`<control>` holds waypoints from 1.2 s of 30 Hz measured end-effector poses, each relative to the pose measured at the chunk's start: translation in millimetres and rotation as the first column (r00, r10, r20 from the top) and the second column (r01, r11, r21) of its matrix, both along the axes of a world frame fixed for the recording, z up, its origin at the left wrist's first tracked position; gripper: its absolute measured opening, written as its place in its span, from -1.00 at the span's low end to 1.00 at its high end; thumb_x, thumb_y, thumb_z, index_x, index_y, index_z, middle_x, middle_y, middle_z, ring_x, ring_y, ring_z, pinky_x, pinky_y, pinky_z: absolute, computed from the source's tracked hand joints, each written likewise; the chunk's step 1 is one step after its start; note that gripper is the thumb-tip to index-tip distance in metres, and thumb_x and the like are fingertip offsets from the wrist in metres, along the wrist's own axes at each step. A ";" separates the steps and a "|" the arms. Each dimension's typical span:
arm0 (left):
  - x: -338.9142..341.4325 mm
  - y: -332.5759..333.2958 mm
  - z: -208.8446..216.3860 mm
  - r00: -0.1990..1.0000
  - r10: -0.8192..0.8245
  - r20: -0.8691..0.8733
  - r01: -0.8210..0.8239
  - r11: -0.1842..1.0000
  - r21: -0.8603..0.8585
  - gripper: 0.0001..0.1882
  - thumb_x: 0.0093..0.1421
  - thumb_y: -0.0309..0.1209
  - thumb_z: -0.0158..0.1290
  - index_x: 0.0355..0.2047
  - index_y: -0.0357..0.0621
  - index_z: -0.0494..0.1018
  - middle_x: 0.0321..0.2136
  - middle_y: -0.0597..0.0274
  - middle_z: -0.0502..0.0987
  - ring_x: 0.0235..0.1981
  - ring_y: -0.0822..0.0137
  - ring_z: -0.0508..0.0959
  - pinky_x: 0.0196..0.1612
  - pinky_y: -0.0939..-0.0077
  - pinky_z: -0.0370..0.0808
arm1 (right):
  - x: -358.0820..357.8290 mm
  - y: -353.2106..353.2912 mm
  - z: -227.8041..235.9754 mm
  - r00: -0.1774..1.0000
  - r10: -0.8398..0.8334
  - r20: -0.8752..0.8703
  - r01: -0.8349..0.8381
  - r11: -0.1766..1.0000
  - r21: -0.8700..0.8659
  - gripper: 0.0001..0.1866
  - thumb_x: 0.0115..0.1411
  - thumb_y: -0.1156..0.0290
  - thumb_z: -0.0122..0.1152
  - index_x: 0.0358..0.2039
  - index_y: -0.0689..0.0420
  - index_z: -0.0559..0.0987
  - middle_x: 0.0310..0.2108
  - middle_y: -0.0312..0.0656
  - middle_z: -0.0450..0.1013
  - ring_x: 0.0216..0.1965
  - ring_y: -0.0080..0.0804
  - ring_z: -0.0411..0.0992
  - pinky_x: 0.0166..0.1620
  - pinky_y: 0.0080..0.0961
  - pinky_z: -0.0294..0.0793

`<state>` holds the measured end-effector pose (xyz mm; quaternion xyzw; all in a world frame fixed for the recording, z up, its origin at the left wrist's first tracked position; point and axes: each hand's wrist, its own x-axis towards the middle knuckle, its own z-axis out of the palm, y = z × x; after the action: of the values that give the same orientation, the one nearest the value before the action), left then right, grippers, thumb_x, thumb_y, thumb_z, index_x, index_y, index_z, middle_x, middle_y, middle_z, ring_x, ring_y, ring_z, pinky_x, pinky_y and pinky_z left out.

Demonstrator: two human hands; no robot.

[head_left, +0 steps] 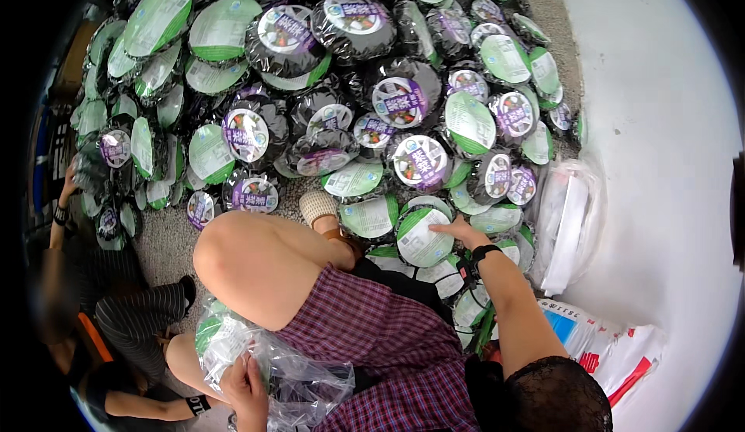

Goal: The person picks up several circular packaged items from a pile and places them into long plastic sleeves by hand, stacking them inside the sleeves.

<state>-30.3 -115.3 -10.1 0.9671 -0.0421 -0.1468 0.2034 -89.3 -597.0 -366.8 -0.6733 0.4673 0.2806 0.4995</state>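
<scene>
My left hand (244, 389) is closed on the gathered edge of a clear plastic bag (306, 385) by my left knee. Inside that bag lies a round pack with a green and white label (221, 343). My right hand (463, 232) reaches to the near edge of the pile and grips the right rim of a round seaweed pack (423, 238), its green and white label facing up. The thumb side shows over the label; the fingertips beneath are hidden. Around it lie more dark, film-wrapped seaweed packs (400, 102), some showing purple picture labels.
A white plastic-wrapped bundle (570, 215) leans by the white wall (652, 121) on the right. Below it is a white printed sack (605, 346) with red and blue marks. At left, another person's hand (70, 180) touches the pile; striped trousers (132, 327) show nearby.
</scene>
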 end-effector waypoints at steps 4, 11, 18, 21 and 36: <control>-2.2 0.4 0.7 1.000 -0.005 0.020 0.005 1.000 0.002 -0.79 0.27 -0.49 -0.14 -0.48 -0.39 0.33 -0.74 0.22 0.17 -0.68 0.50 0.15 -0.61 0.50 0.07 | 29.3 10.5 54.7 0.979 -0.202 -0.032 0.201 0.924 0.325 -0.11 -0.18 0.15 0.49 0.08 0.37 0.29 -0.03 0.02 0.39 0.00 -0.22 0.38 0.02 -0.37 0.38; -0.2 -3.2 10.2 0.986 0.142 -0.091 -0.145 0.989 -0.029 -0.83 0.26 -0.52 -0.14 -0.36 -0.42 0.39 -0.73 0.26 0.18 -0.68 0.53 0.16 -0.61 0.52 0.08 | -19.1 -16.6 88.6 0.871 0.490 -0.032 -0.463 0.842 0.277 0.04 -0.27 -0.19 0.40 0.06 0.37 0.32 0.05 0.17 0.27 0.11 -0.05 0.23 0.14 -0.20 0.22; -3.0 -8.9 22.0 0.998 0.013 -0.069 -0.012 1.000 0.013 -0.81 0.15 -0.52 -0.04 -0.24 -0.22 0.51 -0.73 0.06 0.34 -0.68 0.15 0.34 -0.56 0.33 0.22 | -40.1 12.3 42.6 0.418 0.900 -0.123 -0.894 0.431 0.121 0.20 -0.44 -0.35 0.35 0.14 0.23 0.28 0.17 0.16 0.11 0.24 0.07 0.01 0.26 0.08 -0.19; -17.7 4.0 20.9 0.998 0.027 0.061 -0.023 0.998 -0.060 -0.77 0.14 -0.51 -0.01 -0.18 -0.18 0.53 -0.70 0.04 0.41 -0.69 0.19 0.41 -0.56 0.39 0.29 | -35.6 8.3 84.5 0.438 0.887 0.149 -0.870 0.459 -0.178 0.10 -0.45 -0.30 0.40 0.03 0.22 0.36 -0.01 0.06 0.27 0.13 0.01 0.18 0.24 0.03 -0.12; -12.5 40.0 157.0 0.661 0.473 -0.582 -0.562 -0.202 -0.802 -0.60 0.34 -0.26 -0.22 0.00 -0.33 0.35 -0.81 0.56 0.09 -0.82 0.67 0.05 -0.74 0.75 0.02 | 88.9 221.6 434.7 0.629 0.181 0.756 -0.697 0.561 0.446 -0.22 -0.06 0.15 0.36 0.10 0.23 0.24 0.04 -0.12 0.27 0.07 -0.22 0.27 0.11 -0.33 0.28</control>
<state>-42.8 -75.3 146.9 0.4884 0.2802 -0.0142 0.8263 -0.4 -375.5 67.8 -0.5786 -0.0748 0.3163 0.7480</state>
